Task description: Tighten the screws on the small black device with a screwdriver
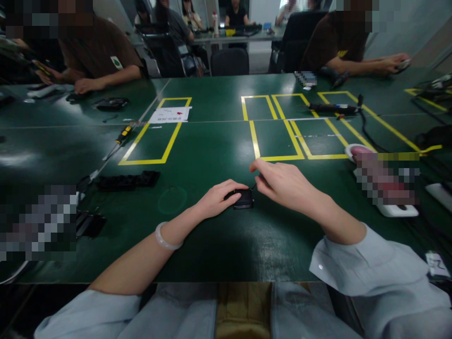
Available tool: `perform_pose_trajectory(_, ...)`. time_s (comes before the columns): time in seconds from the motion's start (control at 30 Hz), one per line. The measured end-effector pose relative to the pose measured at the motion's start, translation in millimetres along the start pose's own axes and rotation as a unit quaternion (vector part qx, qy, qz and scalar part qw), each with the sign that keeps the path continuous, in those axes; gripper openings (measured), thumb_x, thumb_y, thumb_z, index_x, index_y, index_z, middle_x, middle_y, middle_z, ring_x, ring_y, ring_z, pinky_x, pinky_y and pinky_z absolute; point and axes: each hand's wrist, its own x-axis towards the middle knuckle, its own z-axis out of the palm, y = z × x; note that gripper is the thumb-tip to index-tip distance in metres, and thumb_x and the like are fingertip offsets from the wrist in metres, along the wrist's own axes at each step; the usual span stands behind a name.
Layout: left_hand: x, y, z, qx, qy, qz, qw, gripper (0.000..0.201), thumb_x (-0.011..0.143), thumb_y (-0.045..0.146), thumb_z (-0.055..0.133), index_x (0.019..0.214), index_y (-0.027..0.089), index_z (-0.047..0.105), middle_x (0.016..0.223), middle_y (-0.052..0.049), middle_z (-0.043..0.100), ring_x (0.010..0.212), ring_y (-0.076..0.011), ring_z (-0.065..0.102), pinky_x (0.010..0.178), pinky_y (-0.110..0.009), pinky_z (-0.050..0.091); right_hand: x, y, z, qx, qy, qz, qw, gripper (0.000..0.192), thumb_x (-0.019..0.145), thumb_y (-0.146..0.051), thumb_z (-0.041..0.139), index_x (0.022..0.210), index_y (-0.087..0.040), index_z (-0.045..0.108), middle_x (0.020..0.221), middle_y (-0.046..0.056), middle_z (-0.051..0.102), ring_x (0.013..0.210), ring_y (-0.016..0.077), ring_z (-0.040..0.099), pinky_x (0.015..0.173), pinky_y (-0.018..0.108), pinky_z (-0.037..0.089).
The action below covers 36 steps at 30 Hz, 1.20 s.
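- Small black box (243, 198): dark, flat, rounded corners, lying on the green table (219, 150) near its front edge.
- Left hand (217, 198) at its 9 o'clock, grip closed over it.
- Right hand (286, 184) at 2 o'clock, fingertips pinched on a thin black wire (253, 187).

A yellow-handled screwdriver (122, 136) lies near a white paper (170, 115) on the green table (212, 150).

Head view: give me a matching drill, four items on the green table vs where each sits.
Items:
1. small black device
2. screwdriver
3. white paper
4. black strip

Places:
A. far end of the left yellow rectangle
B. under the left hand, by the right hand
C. just outside the left yellow rectangle's left edge
D. near side of the table, left of both hands

Pairs: 1-B, 2-C, 3-A, 4-D
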Motion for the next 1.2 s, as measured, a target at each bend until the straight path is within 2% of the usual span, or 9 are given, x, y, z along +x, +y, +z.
perform_pose_trajectory(0.17, 0.4, 0.6, -0.4, 0.000, 0.001, 0.005, 1.000, 0.034, 0.100, 0.036, 0.038, 0.125, 0.021, 0.057, 0.115, -0.006, 0.062, 0.107, -0.0193, 0.058, 0.095, -0.031, 0.043, 0.6, -0.9, -2.8, -0.017, -0.020, 0.002, 1.000, 0.028, 0.097, -0.039, 0.036, 0.098, -0.020, 0.057, 0.077, 0.003, 0.069, 0.069, 0.0176, 0.062, 0.058, 0.028, 0.025)
perform_pose_trajectory(0.27, 0.5, 0.7, -0.3, -0.001, 0.001, 0.003, 1.000, 0.034, 0.100, 0.036, 0.038, 0.125, 0.022, 0.056, 0.115, -0.006, 0.062, 0.107, -0.0191, 0.058, 0.095, -0.030, 0.043, 1.7, -0.6, -2.6, -0.046, -0.036, 0.014, 0.998, 0.031, 0.098, -0.040, 0.034, 0.094, -0.020, 0.058, 0.075, 0.004, 0.069, 0.068, 0.0183, 0.062, 0.058, 0.029, 0.024)
perform_pose_trajectory(0.5, 0.1, -0.4, -0.2, 0.001, 0.000, -0.001, 1.000, 0.035, 0.100, 0.037, 0.038, 0.125, 0.022, 0.056, 0.113, -0.006, 0.062, 0.107, -0.0194, 0.058, 0.095, -0.031, 0.044, 0.8, 0.7, -1.0, -0.027, -0.019, 0.008, 0.999, 0.023, 0.094, -0.026, 0.037, 0.108, -0.019, 0.053, 0.079, 0.004, 0.070, 0.066, 0.0171, 0.061, 0.057, 0.027, 0.024)
perform_pose_trajectory(0.67, 0.4, 0.7, -0.8, -0.002, 0.000, 0.000, 1.000, 0.035, 0.099, 0.037, 0.038, 0.125, 0.021, 0.057, 0.113, -0.006, 0.062, 0.106, -0.0195, 0.058, 0.094, -0.031, 0.044, -0.5, -0.8, -2.6, -0.003, -0.009, 0.003, 1.000, 0.020, 0.094, -0.029, 0.039, 0.106, -0.020, 0.052, 0.082, 0.003, 0.070, 0.068, 0.0168, 0.062, 0.057, 0.027, 0.025)
perform_pose_trajectory(0.87, -0.1, 1.9, -0.8, -0.004, -0.003, -0.003, 1.000, 0.036, 0.100, 0.037, 0.037, 0.126, 0.022, 0.056, 0.115, -0.007, 0.062, 0.106, -0.0196, 0.058, 0.095, -0.032, 0.044, 1.5, -2.4, -4.6, -0.043, -0.034, 0.023, 0.998, 0.033, 0.098, -0.043, 0.034, 0.096, -0.019, 0.057, 0.074, 0.004, 0.069, 0.067, 0.0183, 0.062, 0.057, 0.028, 0.022)
perform_pose_trajectory(1.0, 0.0, 1.5, -1.0, -0.001, -0.002, -0.004, 1.000, 0.035, 0.100, 0.037, 0.038, 0.125, 0.022, 0.056, 0.115, -0.006, 0.062, 0.107, -0.0191, 0.058, 0.095, -0.031, 0.044, 2.2, -1.7, -2.9, -0.074, -0.041, 0.030, 0.996, 0.031, 0.098, -0.036, 0.032, 0.097, -0.019, 0.057, 0.075, 0.005, 0.069, 0.067, 0.0194, 0.062, 0.056, 0.029, 0.022)
perform_pose_trajectory(1.2, 0.4, 1.6, -0.6, -0.005, -0.003, 0.000, 1.000, 0.034, 0.100, 0.035, 0.039, 0.125, 0.021, 0.056, 0.113, -0.006, 0.061, 0.106, -0.0183, 0.058, 0.094, -0.030, 0.043, -0.5, -1.0, -2.0, -0.036, -0.015, 0.008, 0.999, 0.023, 0.094, -0.027, 0.035, 0.107, -0.018, 0.052, 0.078, 0.004, 0.069, 0.064, 0.0167, 0.060, 0.057, 0.028, 0.024)
